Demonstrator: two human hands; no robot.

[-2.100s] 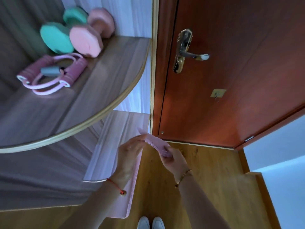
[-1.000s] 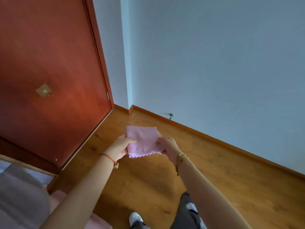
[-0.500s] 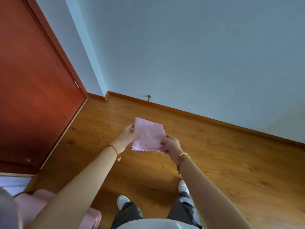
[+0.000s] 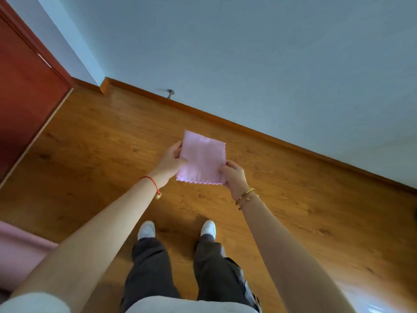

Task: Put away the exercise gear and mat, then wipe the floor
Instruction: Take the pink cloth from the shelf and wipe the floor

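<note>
Between left hand (image 4: 169,162) and right hand (image 4: 233,177), both pinching it: pink cloth (image 4: 203,161) (folded flat).

One cloth (image 4: 203,160), two hands, two shoes (white), one door (image 4: 20,86).

The cloth (image 4: 203,160) is hiding most fingers of the left hand (image 4: 169,162) and the right hand (image 4: 234,178). The left edge is cutting off the pink mat (image 4: 20,254) and the door (image 4: 20,86). The small fitting (image 4: 169,94) at the baseboard is looking blurred.
</note>
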